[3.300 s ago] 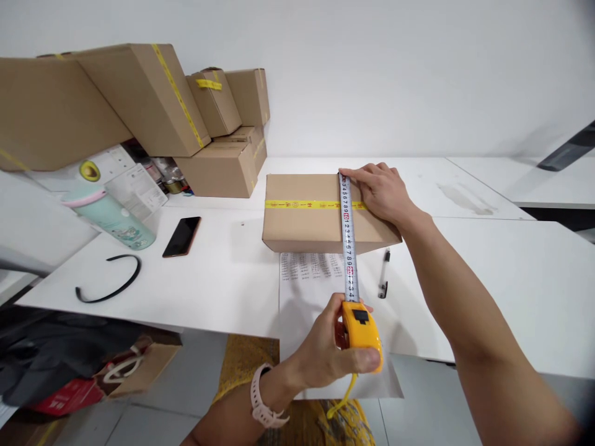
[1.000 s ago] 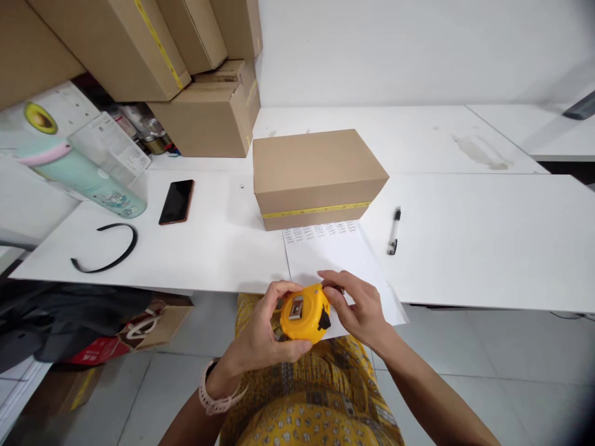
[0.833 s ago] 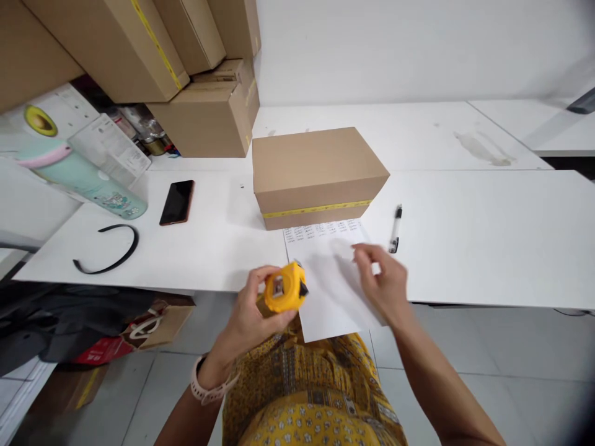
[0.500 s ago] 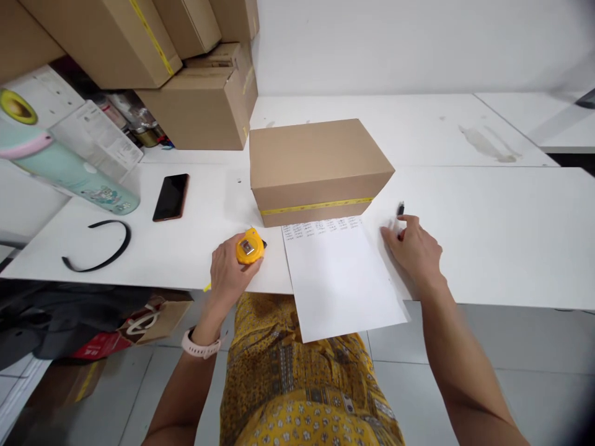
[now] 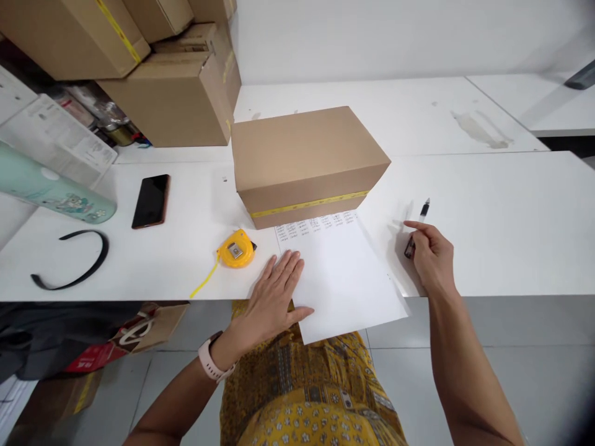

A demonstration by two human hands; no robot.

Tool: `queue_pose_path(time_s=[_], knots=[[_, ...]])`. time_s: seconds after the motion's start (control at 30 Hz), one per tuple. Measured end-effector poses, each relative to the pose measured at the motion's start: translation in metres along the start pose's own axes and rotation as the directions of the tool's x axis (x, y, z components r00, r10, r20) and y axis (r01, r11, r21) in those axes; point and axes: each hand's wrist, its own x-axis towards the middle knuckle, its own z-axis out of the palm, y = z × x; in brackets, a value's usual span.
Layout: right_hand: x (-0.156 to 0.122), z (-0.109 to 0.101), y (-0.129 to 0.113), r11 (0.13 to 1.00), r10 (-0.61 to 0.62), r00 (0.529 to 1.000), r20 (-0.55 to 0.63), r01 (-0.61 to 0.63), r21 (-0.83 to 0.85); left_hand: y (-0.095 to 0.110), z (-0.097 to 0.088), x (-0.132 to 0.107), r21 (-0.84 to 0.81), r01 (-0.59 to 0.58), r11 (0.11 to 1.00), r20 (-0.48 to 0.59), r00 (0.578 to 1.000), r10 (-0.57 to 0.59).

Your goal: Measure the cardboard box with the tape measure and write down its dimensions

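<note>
My left hand (image 5: 276,288) lies flat with fingers stretched over the left edge of a white sheet of paper (image 5: 344,279). Rows of small handwriting run along the top of the sheet, whose lower part hangs past the table edge. To the right of the paper, my right hand (image 5: 432,251) is closed on a pen (image 5: 423,214), its tip pointing up and away. A yellow tape measure (image 5: 236,249) rests left of my left hand, a short length of its tape pulled out. Behind the paper stands a closed cardboard box (image 5: 311,152) with yellow tape, covering the sheet's top edge.
A phone (image 5: 151,201), a black headband-like hoop (image 5: 100,254) and a mint-green bottle (image 5: 60,186) lie on the left of the white table (image 5: 502,229). Cardboard boxes (image 5: 171,99) are stacked at the back left. A paper bag (image 5: 158,325) is below the table.
My left hand has let go of the tape measure and moved right onto the paper. My right hand has picked up the pen from the table. The view has shifted slightly.
</note>
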Motion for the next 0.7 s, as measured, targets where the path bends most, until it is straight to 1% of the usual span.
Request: queue_pose_path(time_s=[0.1,0.2,0.3,0.4,0.47,0.53,0.7], knots=[[-0.02,-0.007,0.0,0.996,0.043,0.999,-0.006,-0.043,0.079,-0.006,-0.005,0.004,-0.007,-0.068,0.998,0.051,0.996,0.068],[-0.046,-0.011,-0.002,0.991,0.062,0.998,0.029,-0.065,0.115,-0.01,-0.01,0.005,-0.037,-0.122,0.992,0.092,0.988,0.125],[-0.074,-0.01,-0.002,0.994,0.032,0.999,0.037,-0.036,0.104,-0.015,-0.014,0.004,-0.075,-0.148,0.986,0.122,0.98,0.156],[-0.093,-0.008,-0.001,0.999,0.008,1.0,-0.018,-0.007,0.045,-0.018,-0.018,0.006,-0.09,-0.166,0.982,0.15,0.973,0.178],[-0.097,-0.009,0.0,0.999,0.028,0.999,-0.045,-0.027,0.038,-0.018,-0.02,0.011,-0.097,-0.174,0.98,0.173,0.967,0.188],[-0.095,-0.011,0.0,0.995,0.074,0.995,-0.062,-0.069,0.078,-0.018,-0.021,0.02,-0.104,-0.174,0.979,0.2,0.961,0.192],[-0.075,-0.011,-0.004,0.974,0.161,0.98,-0.115,-0.139,0.18,-0.017,-0.02,0.05,-0.101,-0.166,0.981,0.252,0.95,0.186]])
